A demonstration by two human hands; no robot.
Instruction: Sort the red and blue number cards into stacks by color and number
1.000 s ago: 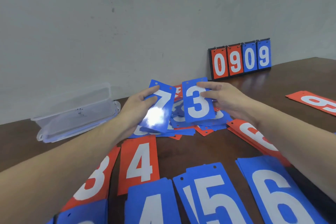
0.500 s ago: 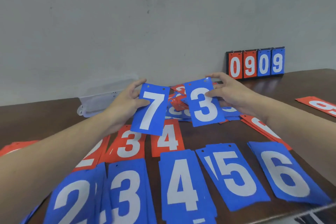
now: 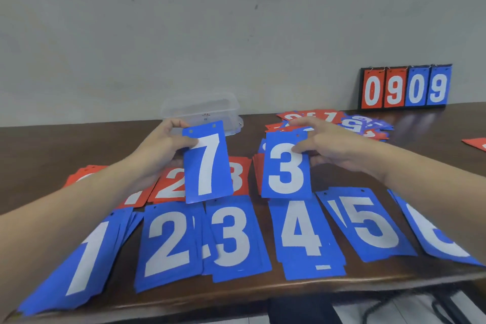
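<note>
My left hand (image 3: pixel 163 147) pinches a blue 7 card (image 3: pixel 207 163) by its upper left corner, held above the table. My right hand (image 3: pixel 323 144) pinches a blue 3 card (image 3: pixel 286 166) by its upper right edge. Along the near edge lie blue stacks: blue 1 stack (image 3: pixel 79 260), blue 2 stack (image 3: pixel 168 242), blue 3 stack (image 3: pixel 234 237), blue 4 stack (image 3: pixel 302 234), blue 5 stack (image 3: pixel 368 223) and blue 6 stack (image 3: pixel 431 239). Behind them lie red stacks, a red 2 stack (image 3: pixel 171 184) showing. An unsorted card pile (image 3: pixel 336 121) of red and blue cards lies farther back.
A clear plastic box (image 3: pixel 202 110) stands at the back by the wall. A flip scoreboard (image 3: pixel 406 87) reading 0909 leans against the wall at the right. A lone red card (image 3: pixel 476 143) lies at the far right. The brown table's front edge (image 3: pixel 236 294) runs close below the blue stacks.
Both hands have drawn the 7 and 3 cards back from the unsorted pile toward me, over the sorted rows. The view has swung left, bringing the blue 1 and 2 stacks into sight.
</note>
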